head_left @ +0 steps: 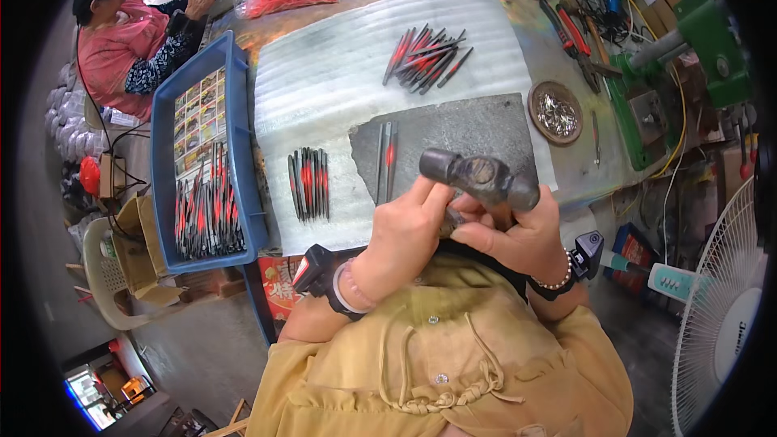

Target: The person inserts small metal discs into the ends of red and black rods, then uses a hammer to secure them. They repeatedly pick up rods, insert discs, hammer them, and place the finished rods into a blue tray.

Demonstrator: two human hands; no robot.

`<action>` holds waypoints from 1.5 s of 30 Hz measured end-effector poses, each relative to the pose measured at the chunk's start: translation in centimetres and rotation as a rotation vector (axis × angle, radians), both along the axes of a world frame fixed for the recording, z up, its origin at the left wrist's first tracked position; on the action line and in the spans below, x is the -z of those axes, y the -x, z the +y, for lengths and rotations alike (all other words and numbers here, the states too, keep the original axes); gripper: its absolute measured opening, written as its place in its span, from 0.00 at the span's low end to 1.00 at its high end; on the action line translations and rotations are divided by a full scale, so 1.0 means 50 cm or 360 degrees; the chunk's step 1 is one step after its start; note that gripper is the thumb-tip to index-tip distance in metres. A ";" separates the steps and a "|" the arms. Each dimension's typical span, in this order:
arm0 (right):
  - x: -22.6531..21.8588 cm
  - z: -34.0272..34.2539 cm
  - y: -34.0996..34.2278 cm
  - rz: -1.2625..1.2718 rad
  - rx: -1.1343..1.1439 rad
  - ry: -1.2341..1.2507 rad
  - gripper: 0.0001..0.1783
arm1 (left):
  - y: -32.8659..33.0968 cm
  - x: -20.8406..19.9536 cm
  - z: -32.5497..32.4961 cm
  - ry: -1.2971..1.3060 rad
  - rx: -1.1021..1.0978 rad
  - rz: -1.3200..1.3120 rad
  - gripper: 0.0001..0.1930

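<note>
In front of my body, my right hand [524,233] is closed round a hammer, its dark steel head [479,178] standing above both hands. Close beside it, my left hand [411,225] is bent with thumb and fingers together; what it grips, if anything, is hidden behind the fingers and the hammer. Both hands hover at the near edge of a dark grey slab [473,125]. Two slim metal strips [387,162] lie side by side on the slab, one with a red middle. Left of it is a row of slim black-and-red pointed pieces [308,184].
A white foam sheet [324,73] carries a loose pile of similar pieces [429,58]. At left stands a blue tray [257,218]; at right, a round dish [532,105] of small shiny parts, pliers [571,32] and a green press [627,113]. A co-worker [121,48] sits far left, a fan [720,316] right.
</note>
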State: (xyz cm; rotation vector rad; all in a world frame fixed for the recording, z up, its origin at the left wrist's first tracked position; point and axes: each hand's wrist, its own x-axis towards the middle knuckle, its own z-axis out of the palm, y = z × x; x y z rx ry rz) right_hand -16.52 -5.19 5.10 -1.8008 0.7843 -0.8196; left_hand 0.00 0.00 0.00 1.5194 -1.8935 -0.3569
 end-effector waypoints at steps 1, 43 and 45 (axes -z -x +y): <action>-0.006 0.001 0.001 0.0053 -0.0034 0.0049 0.13 | -0.001 0.007 0.000 0.0040 0.0013 0.0057 0.11; -0.061 0.046 0.067 0.0721 0.0435 0.0336 0.22 | -0.072 -0.020 -0.001 -0.1077 0.0148 0.2263 0.06; -0.003 0.031 0.067 0.0801 0.0536 0.0299 0.21 | -0.093 -0.027 -0.001 -0.1101 0.0250 0.2691 0.09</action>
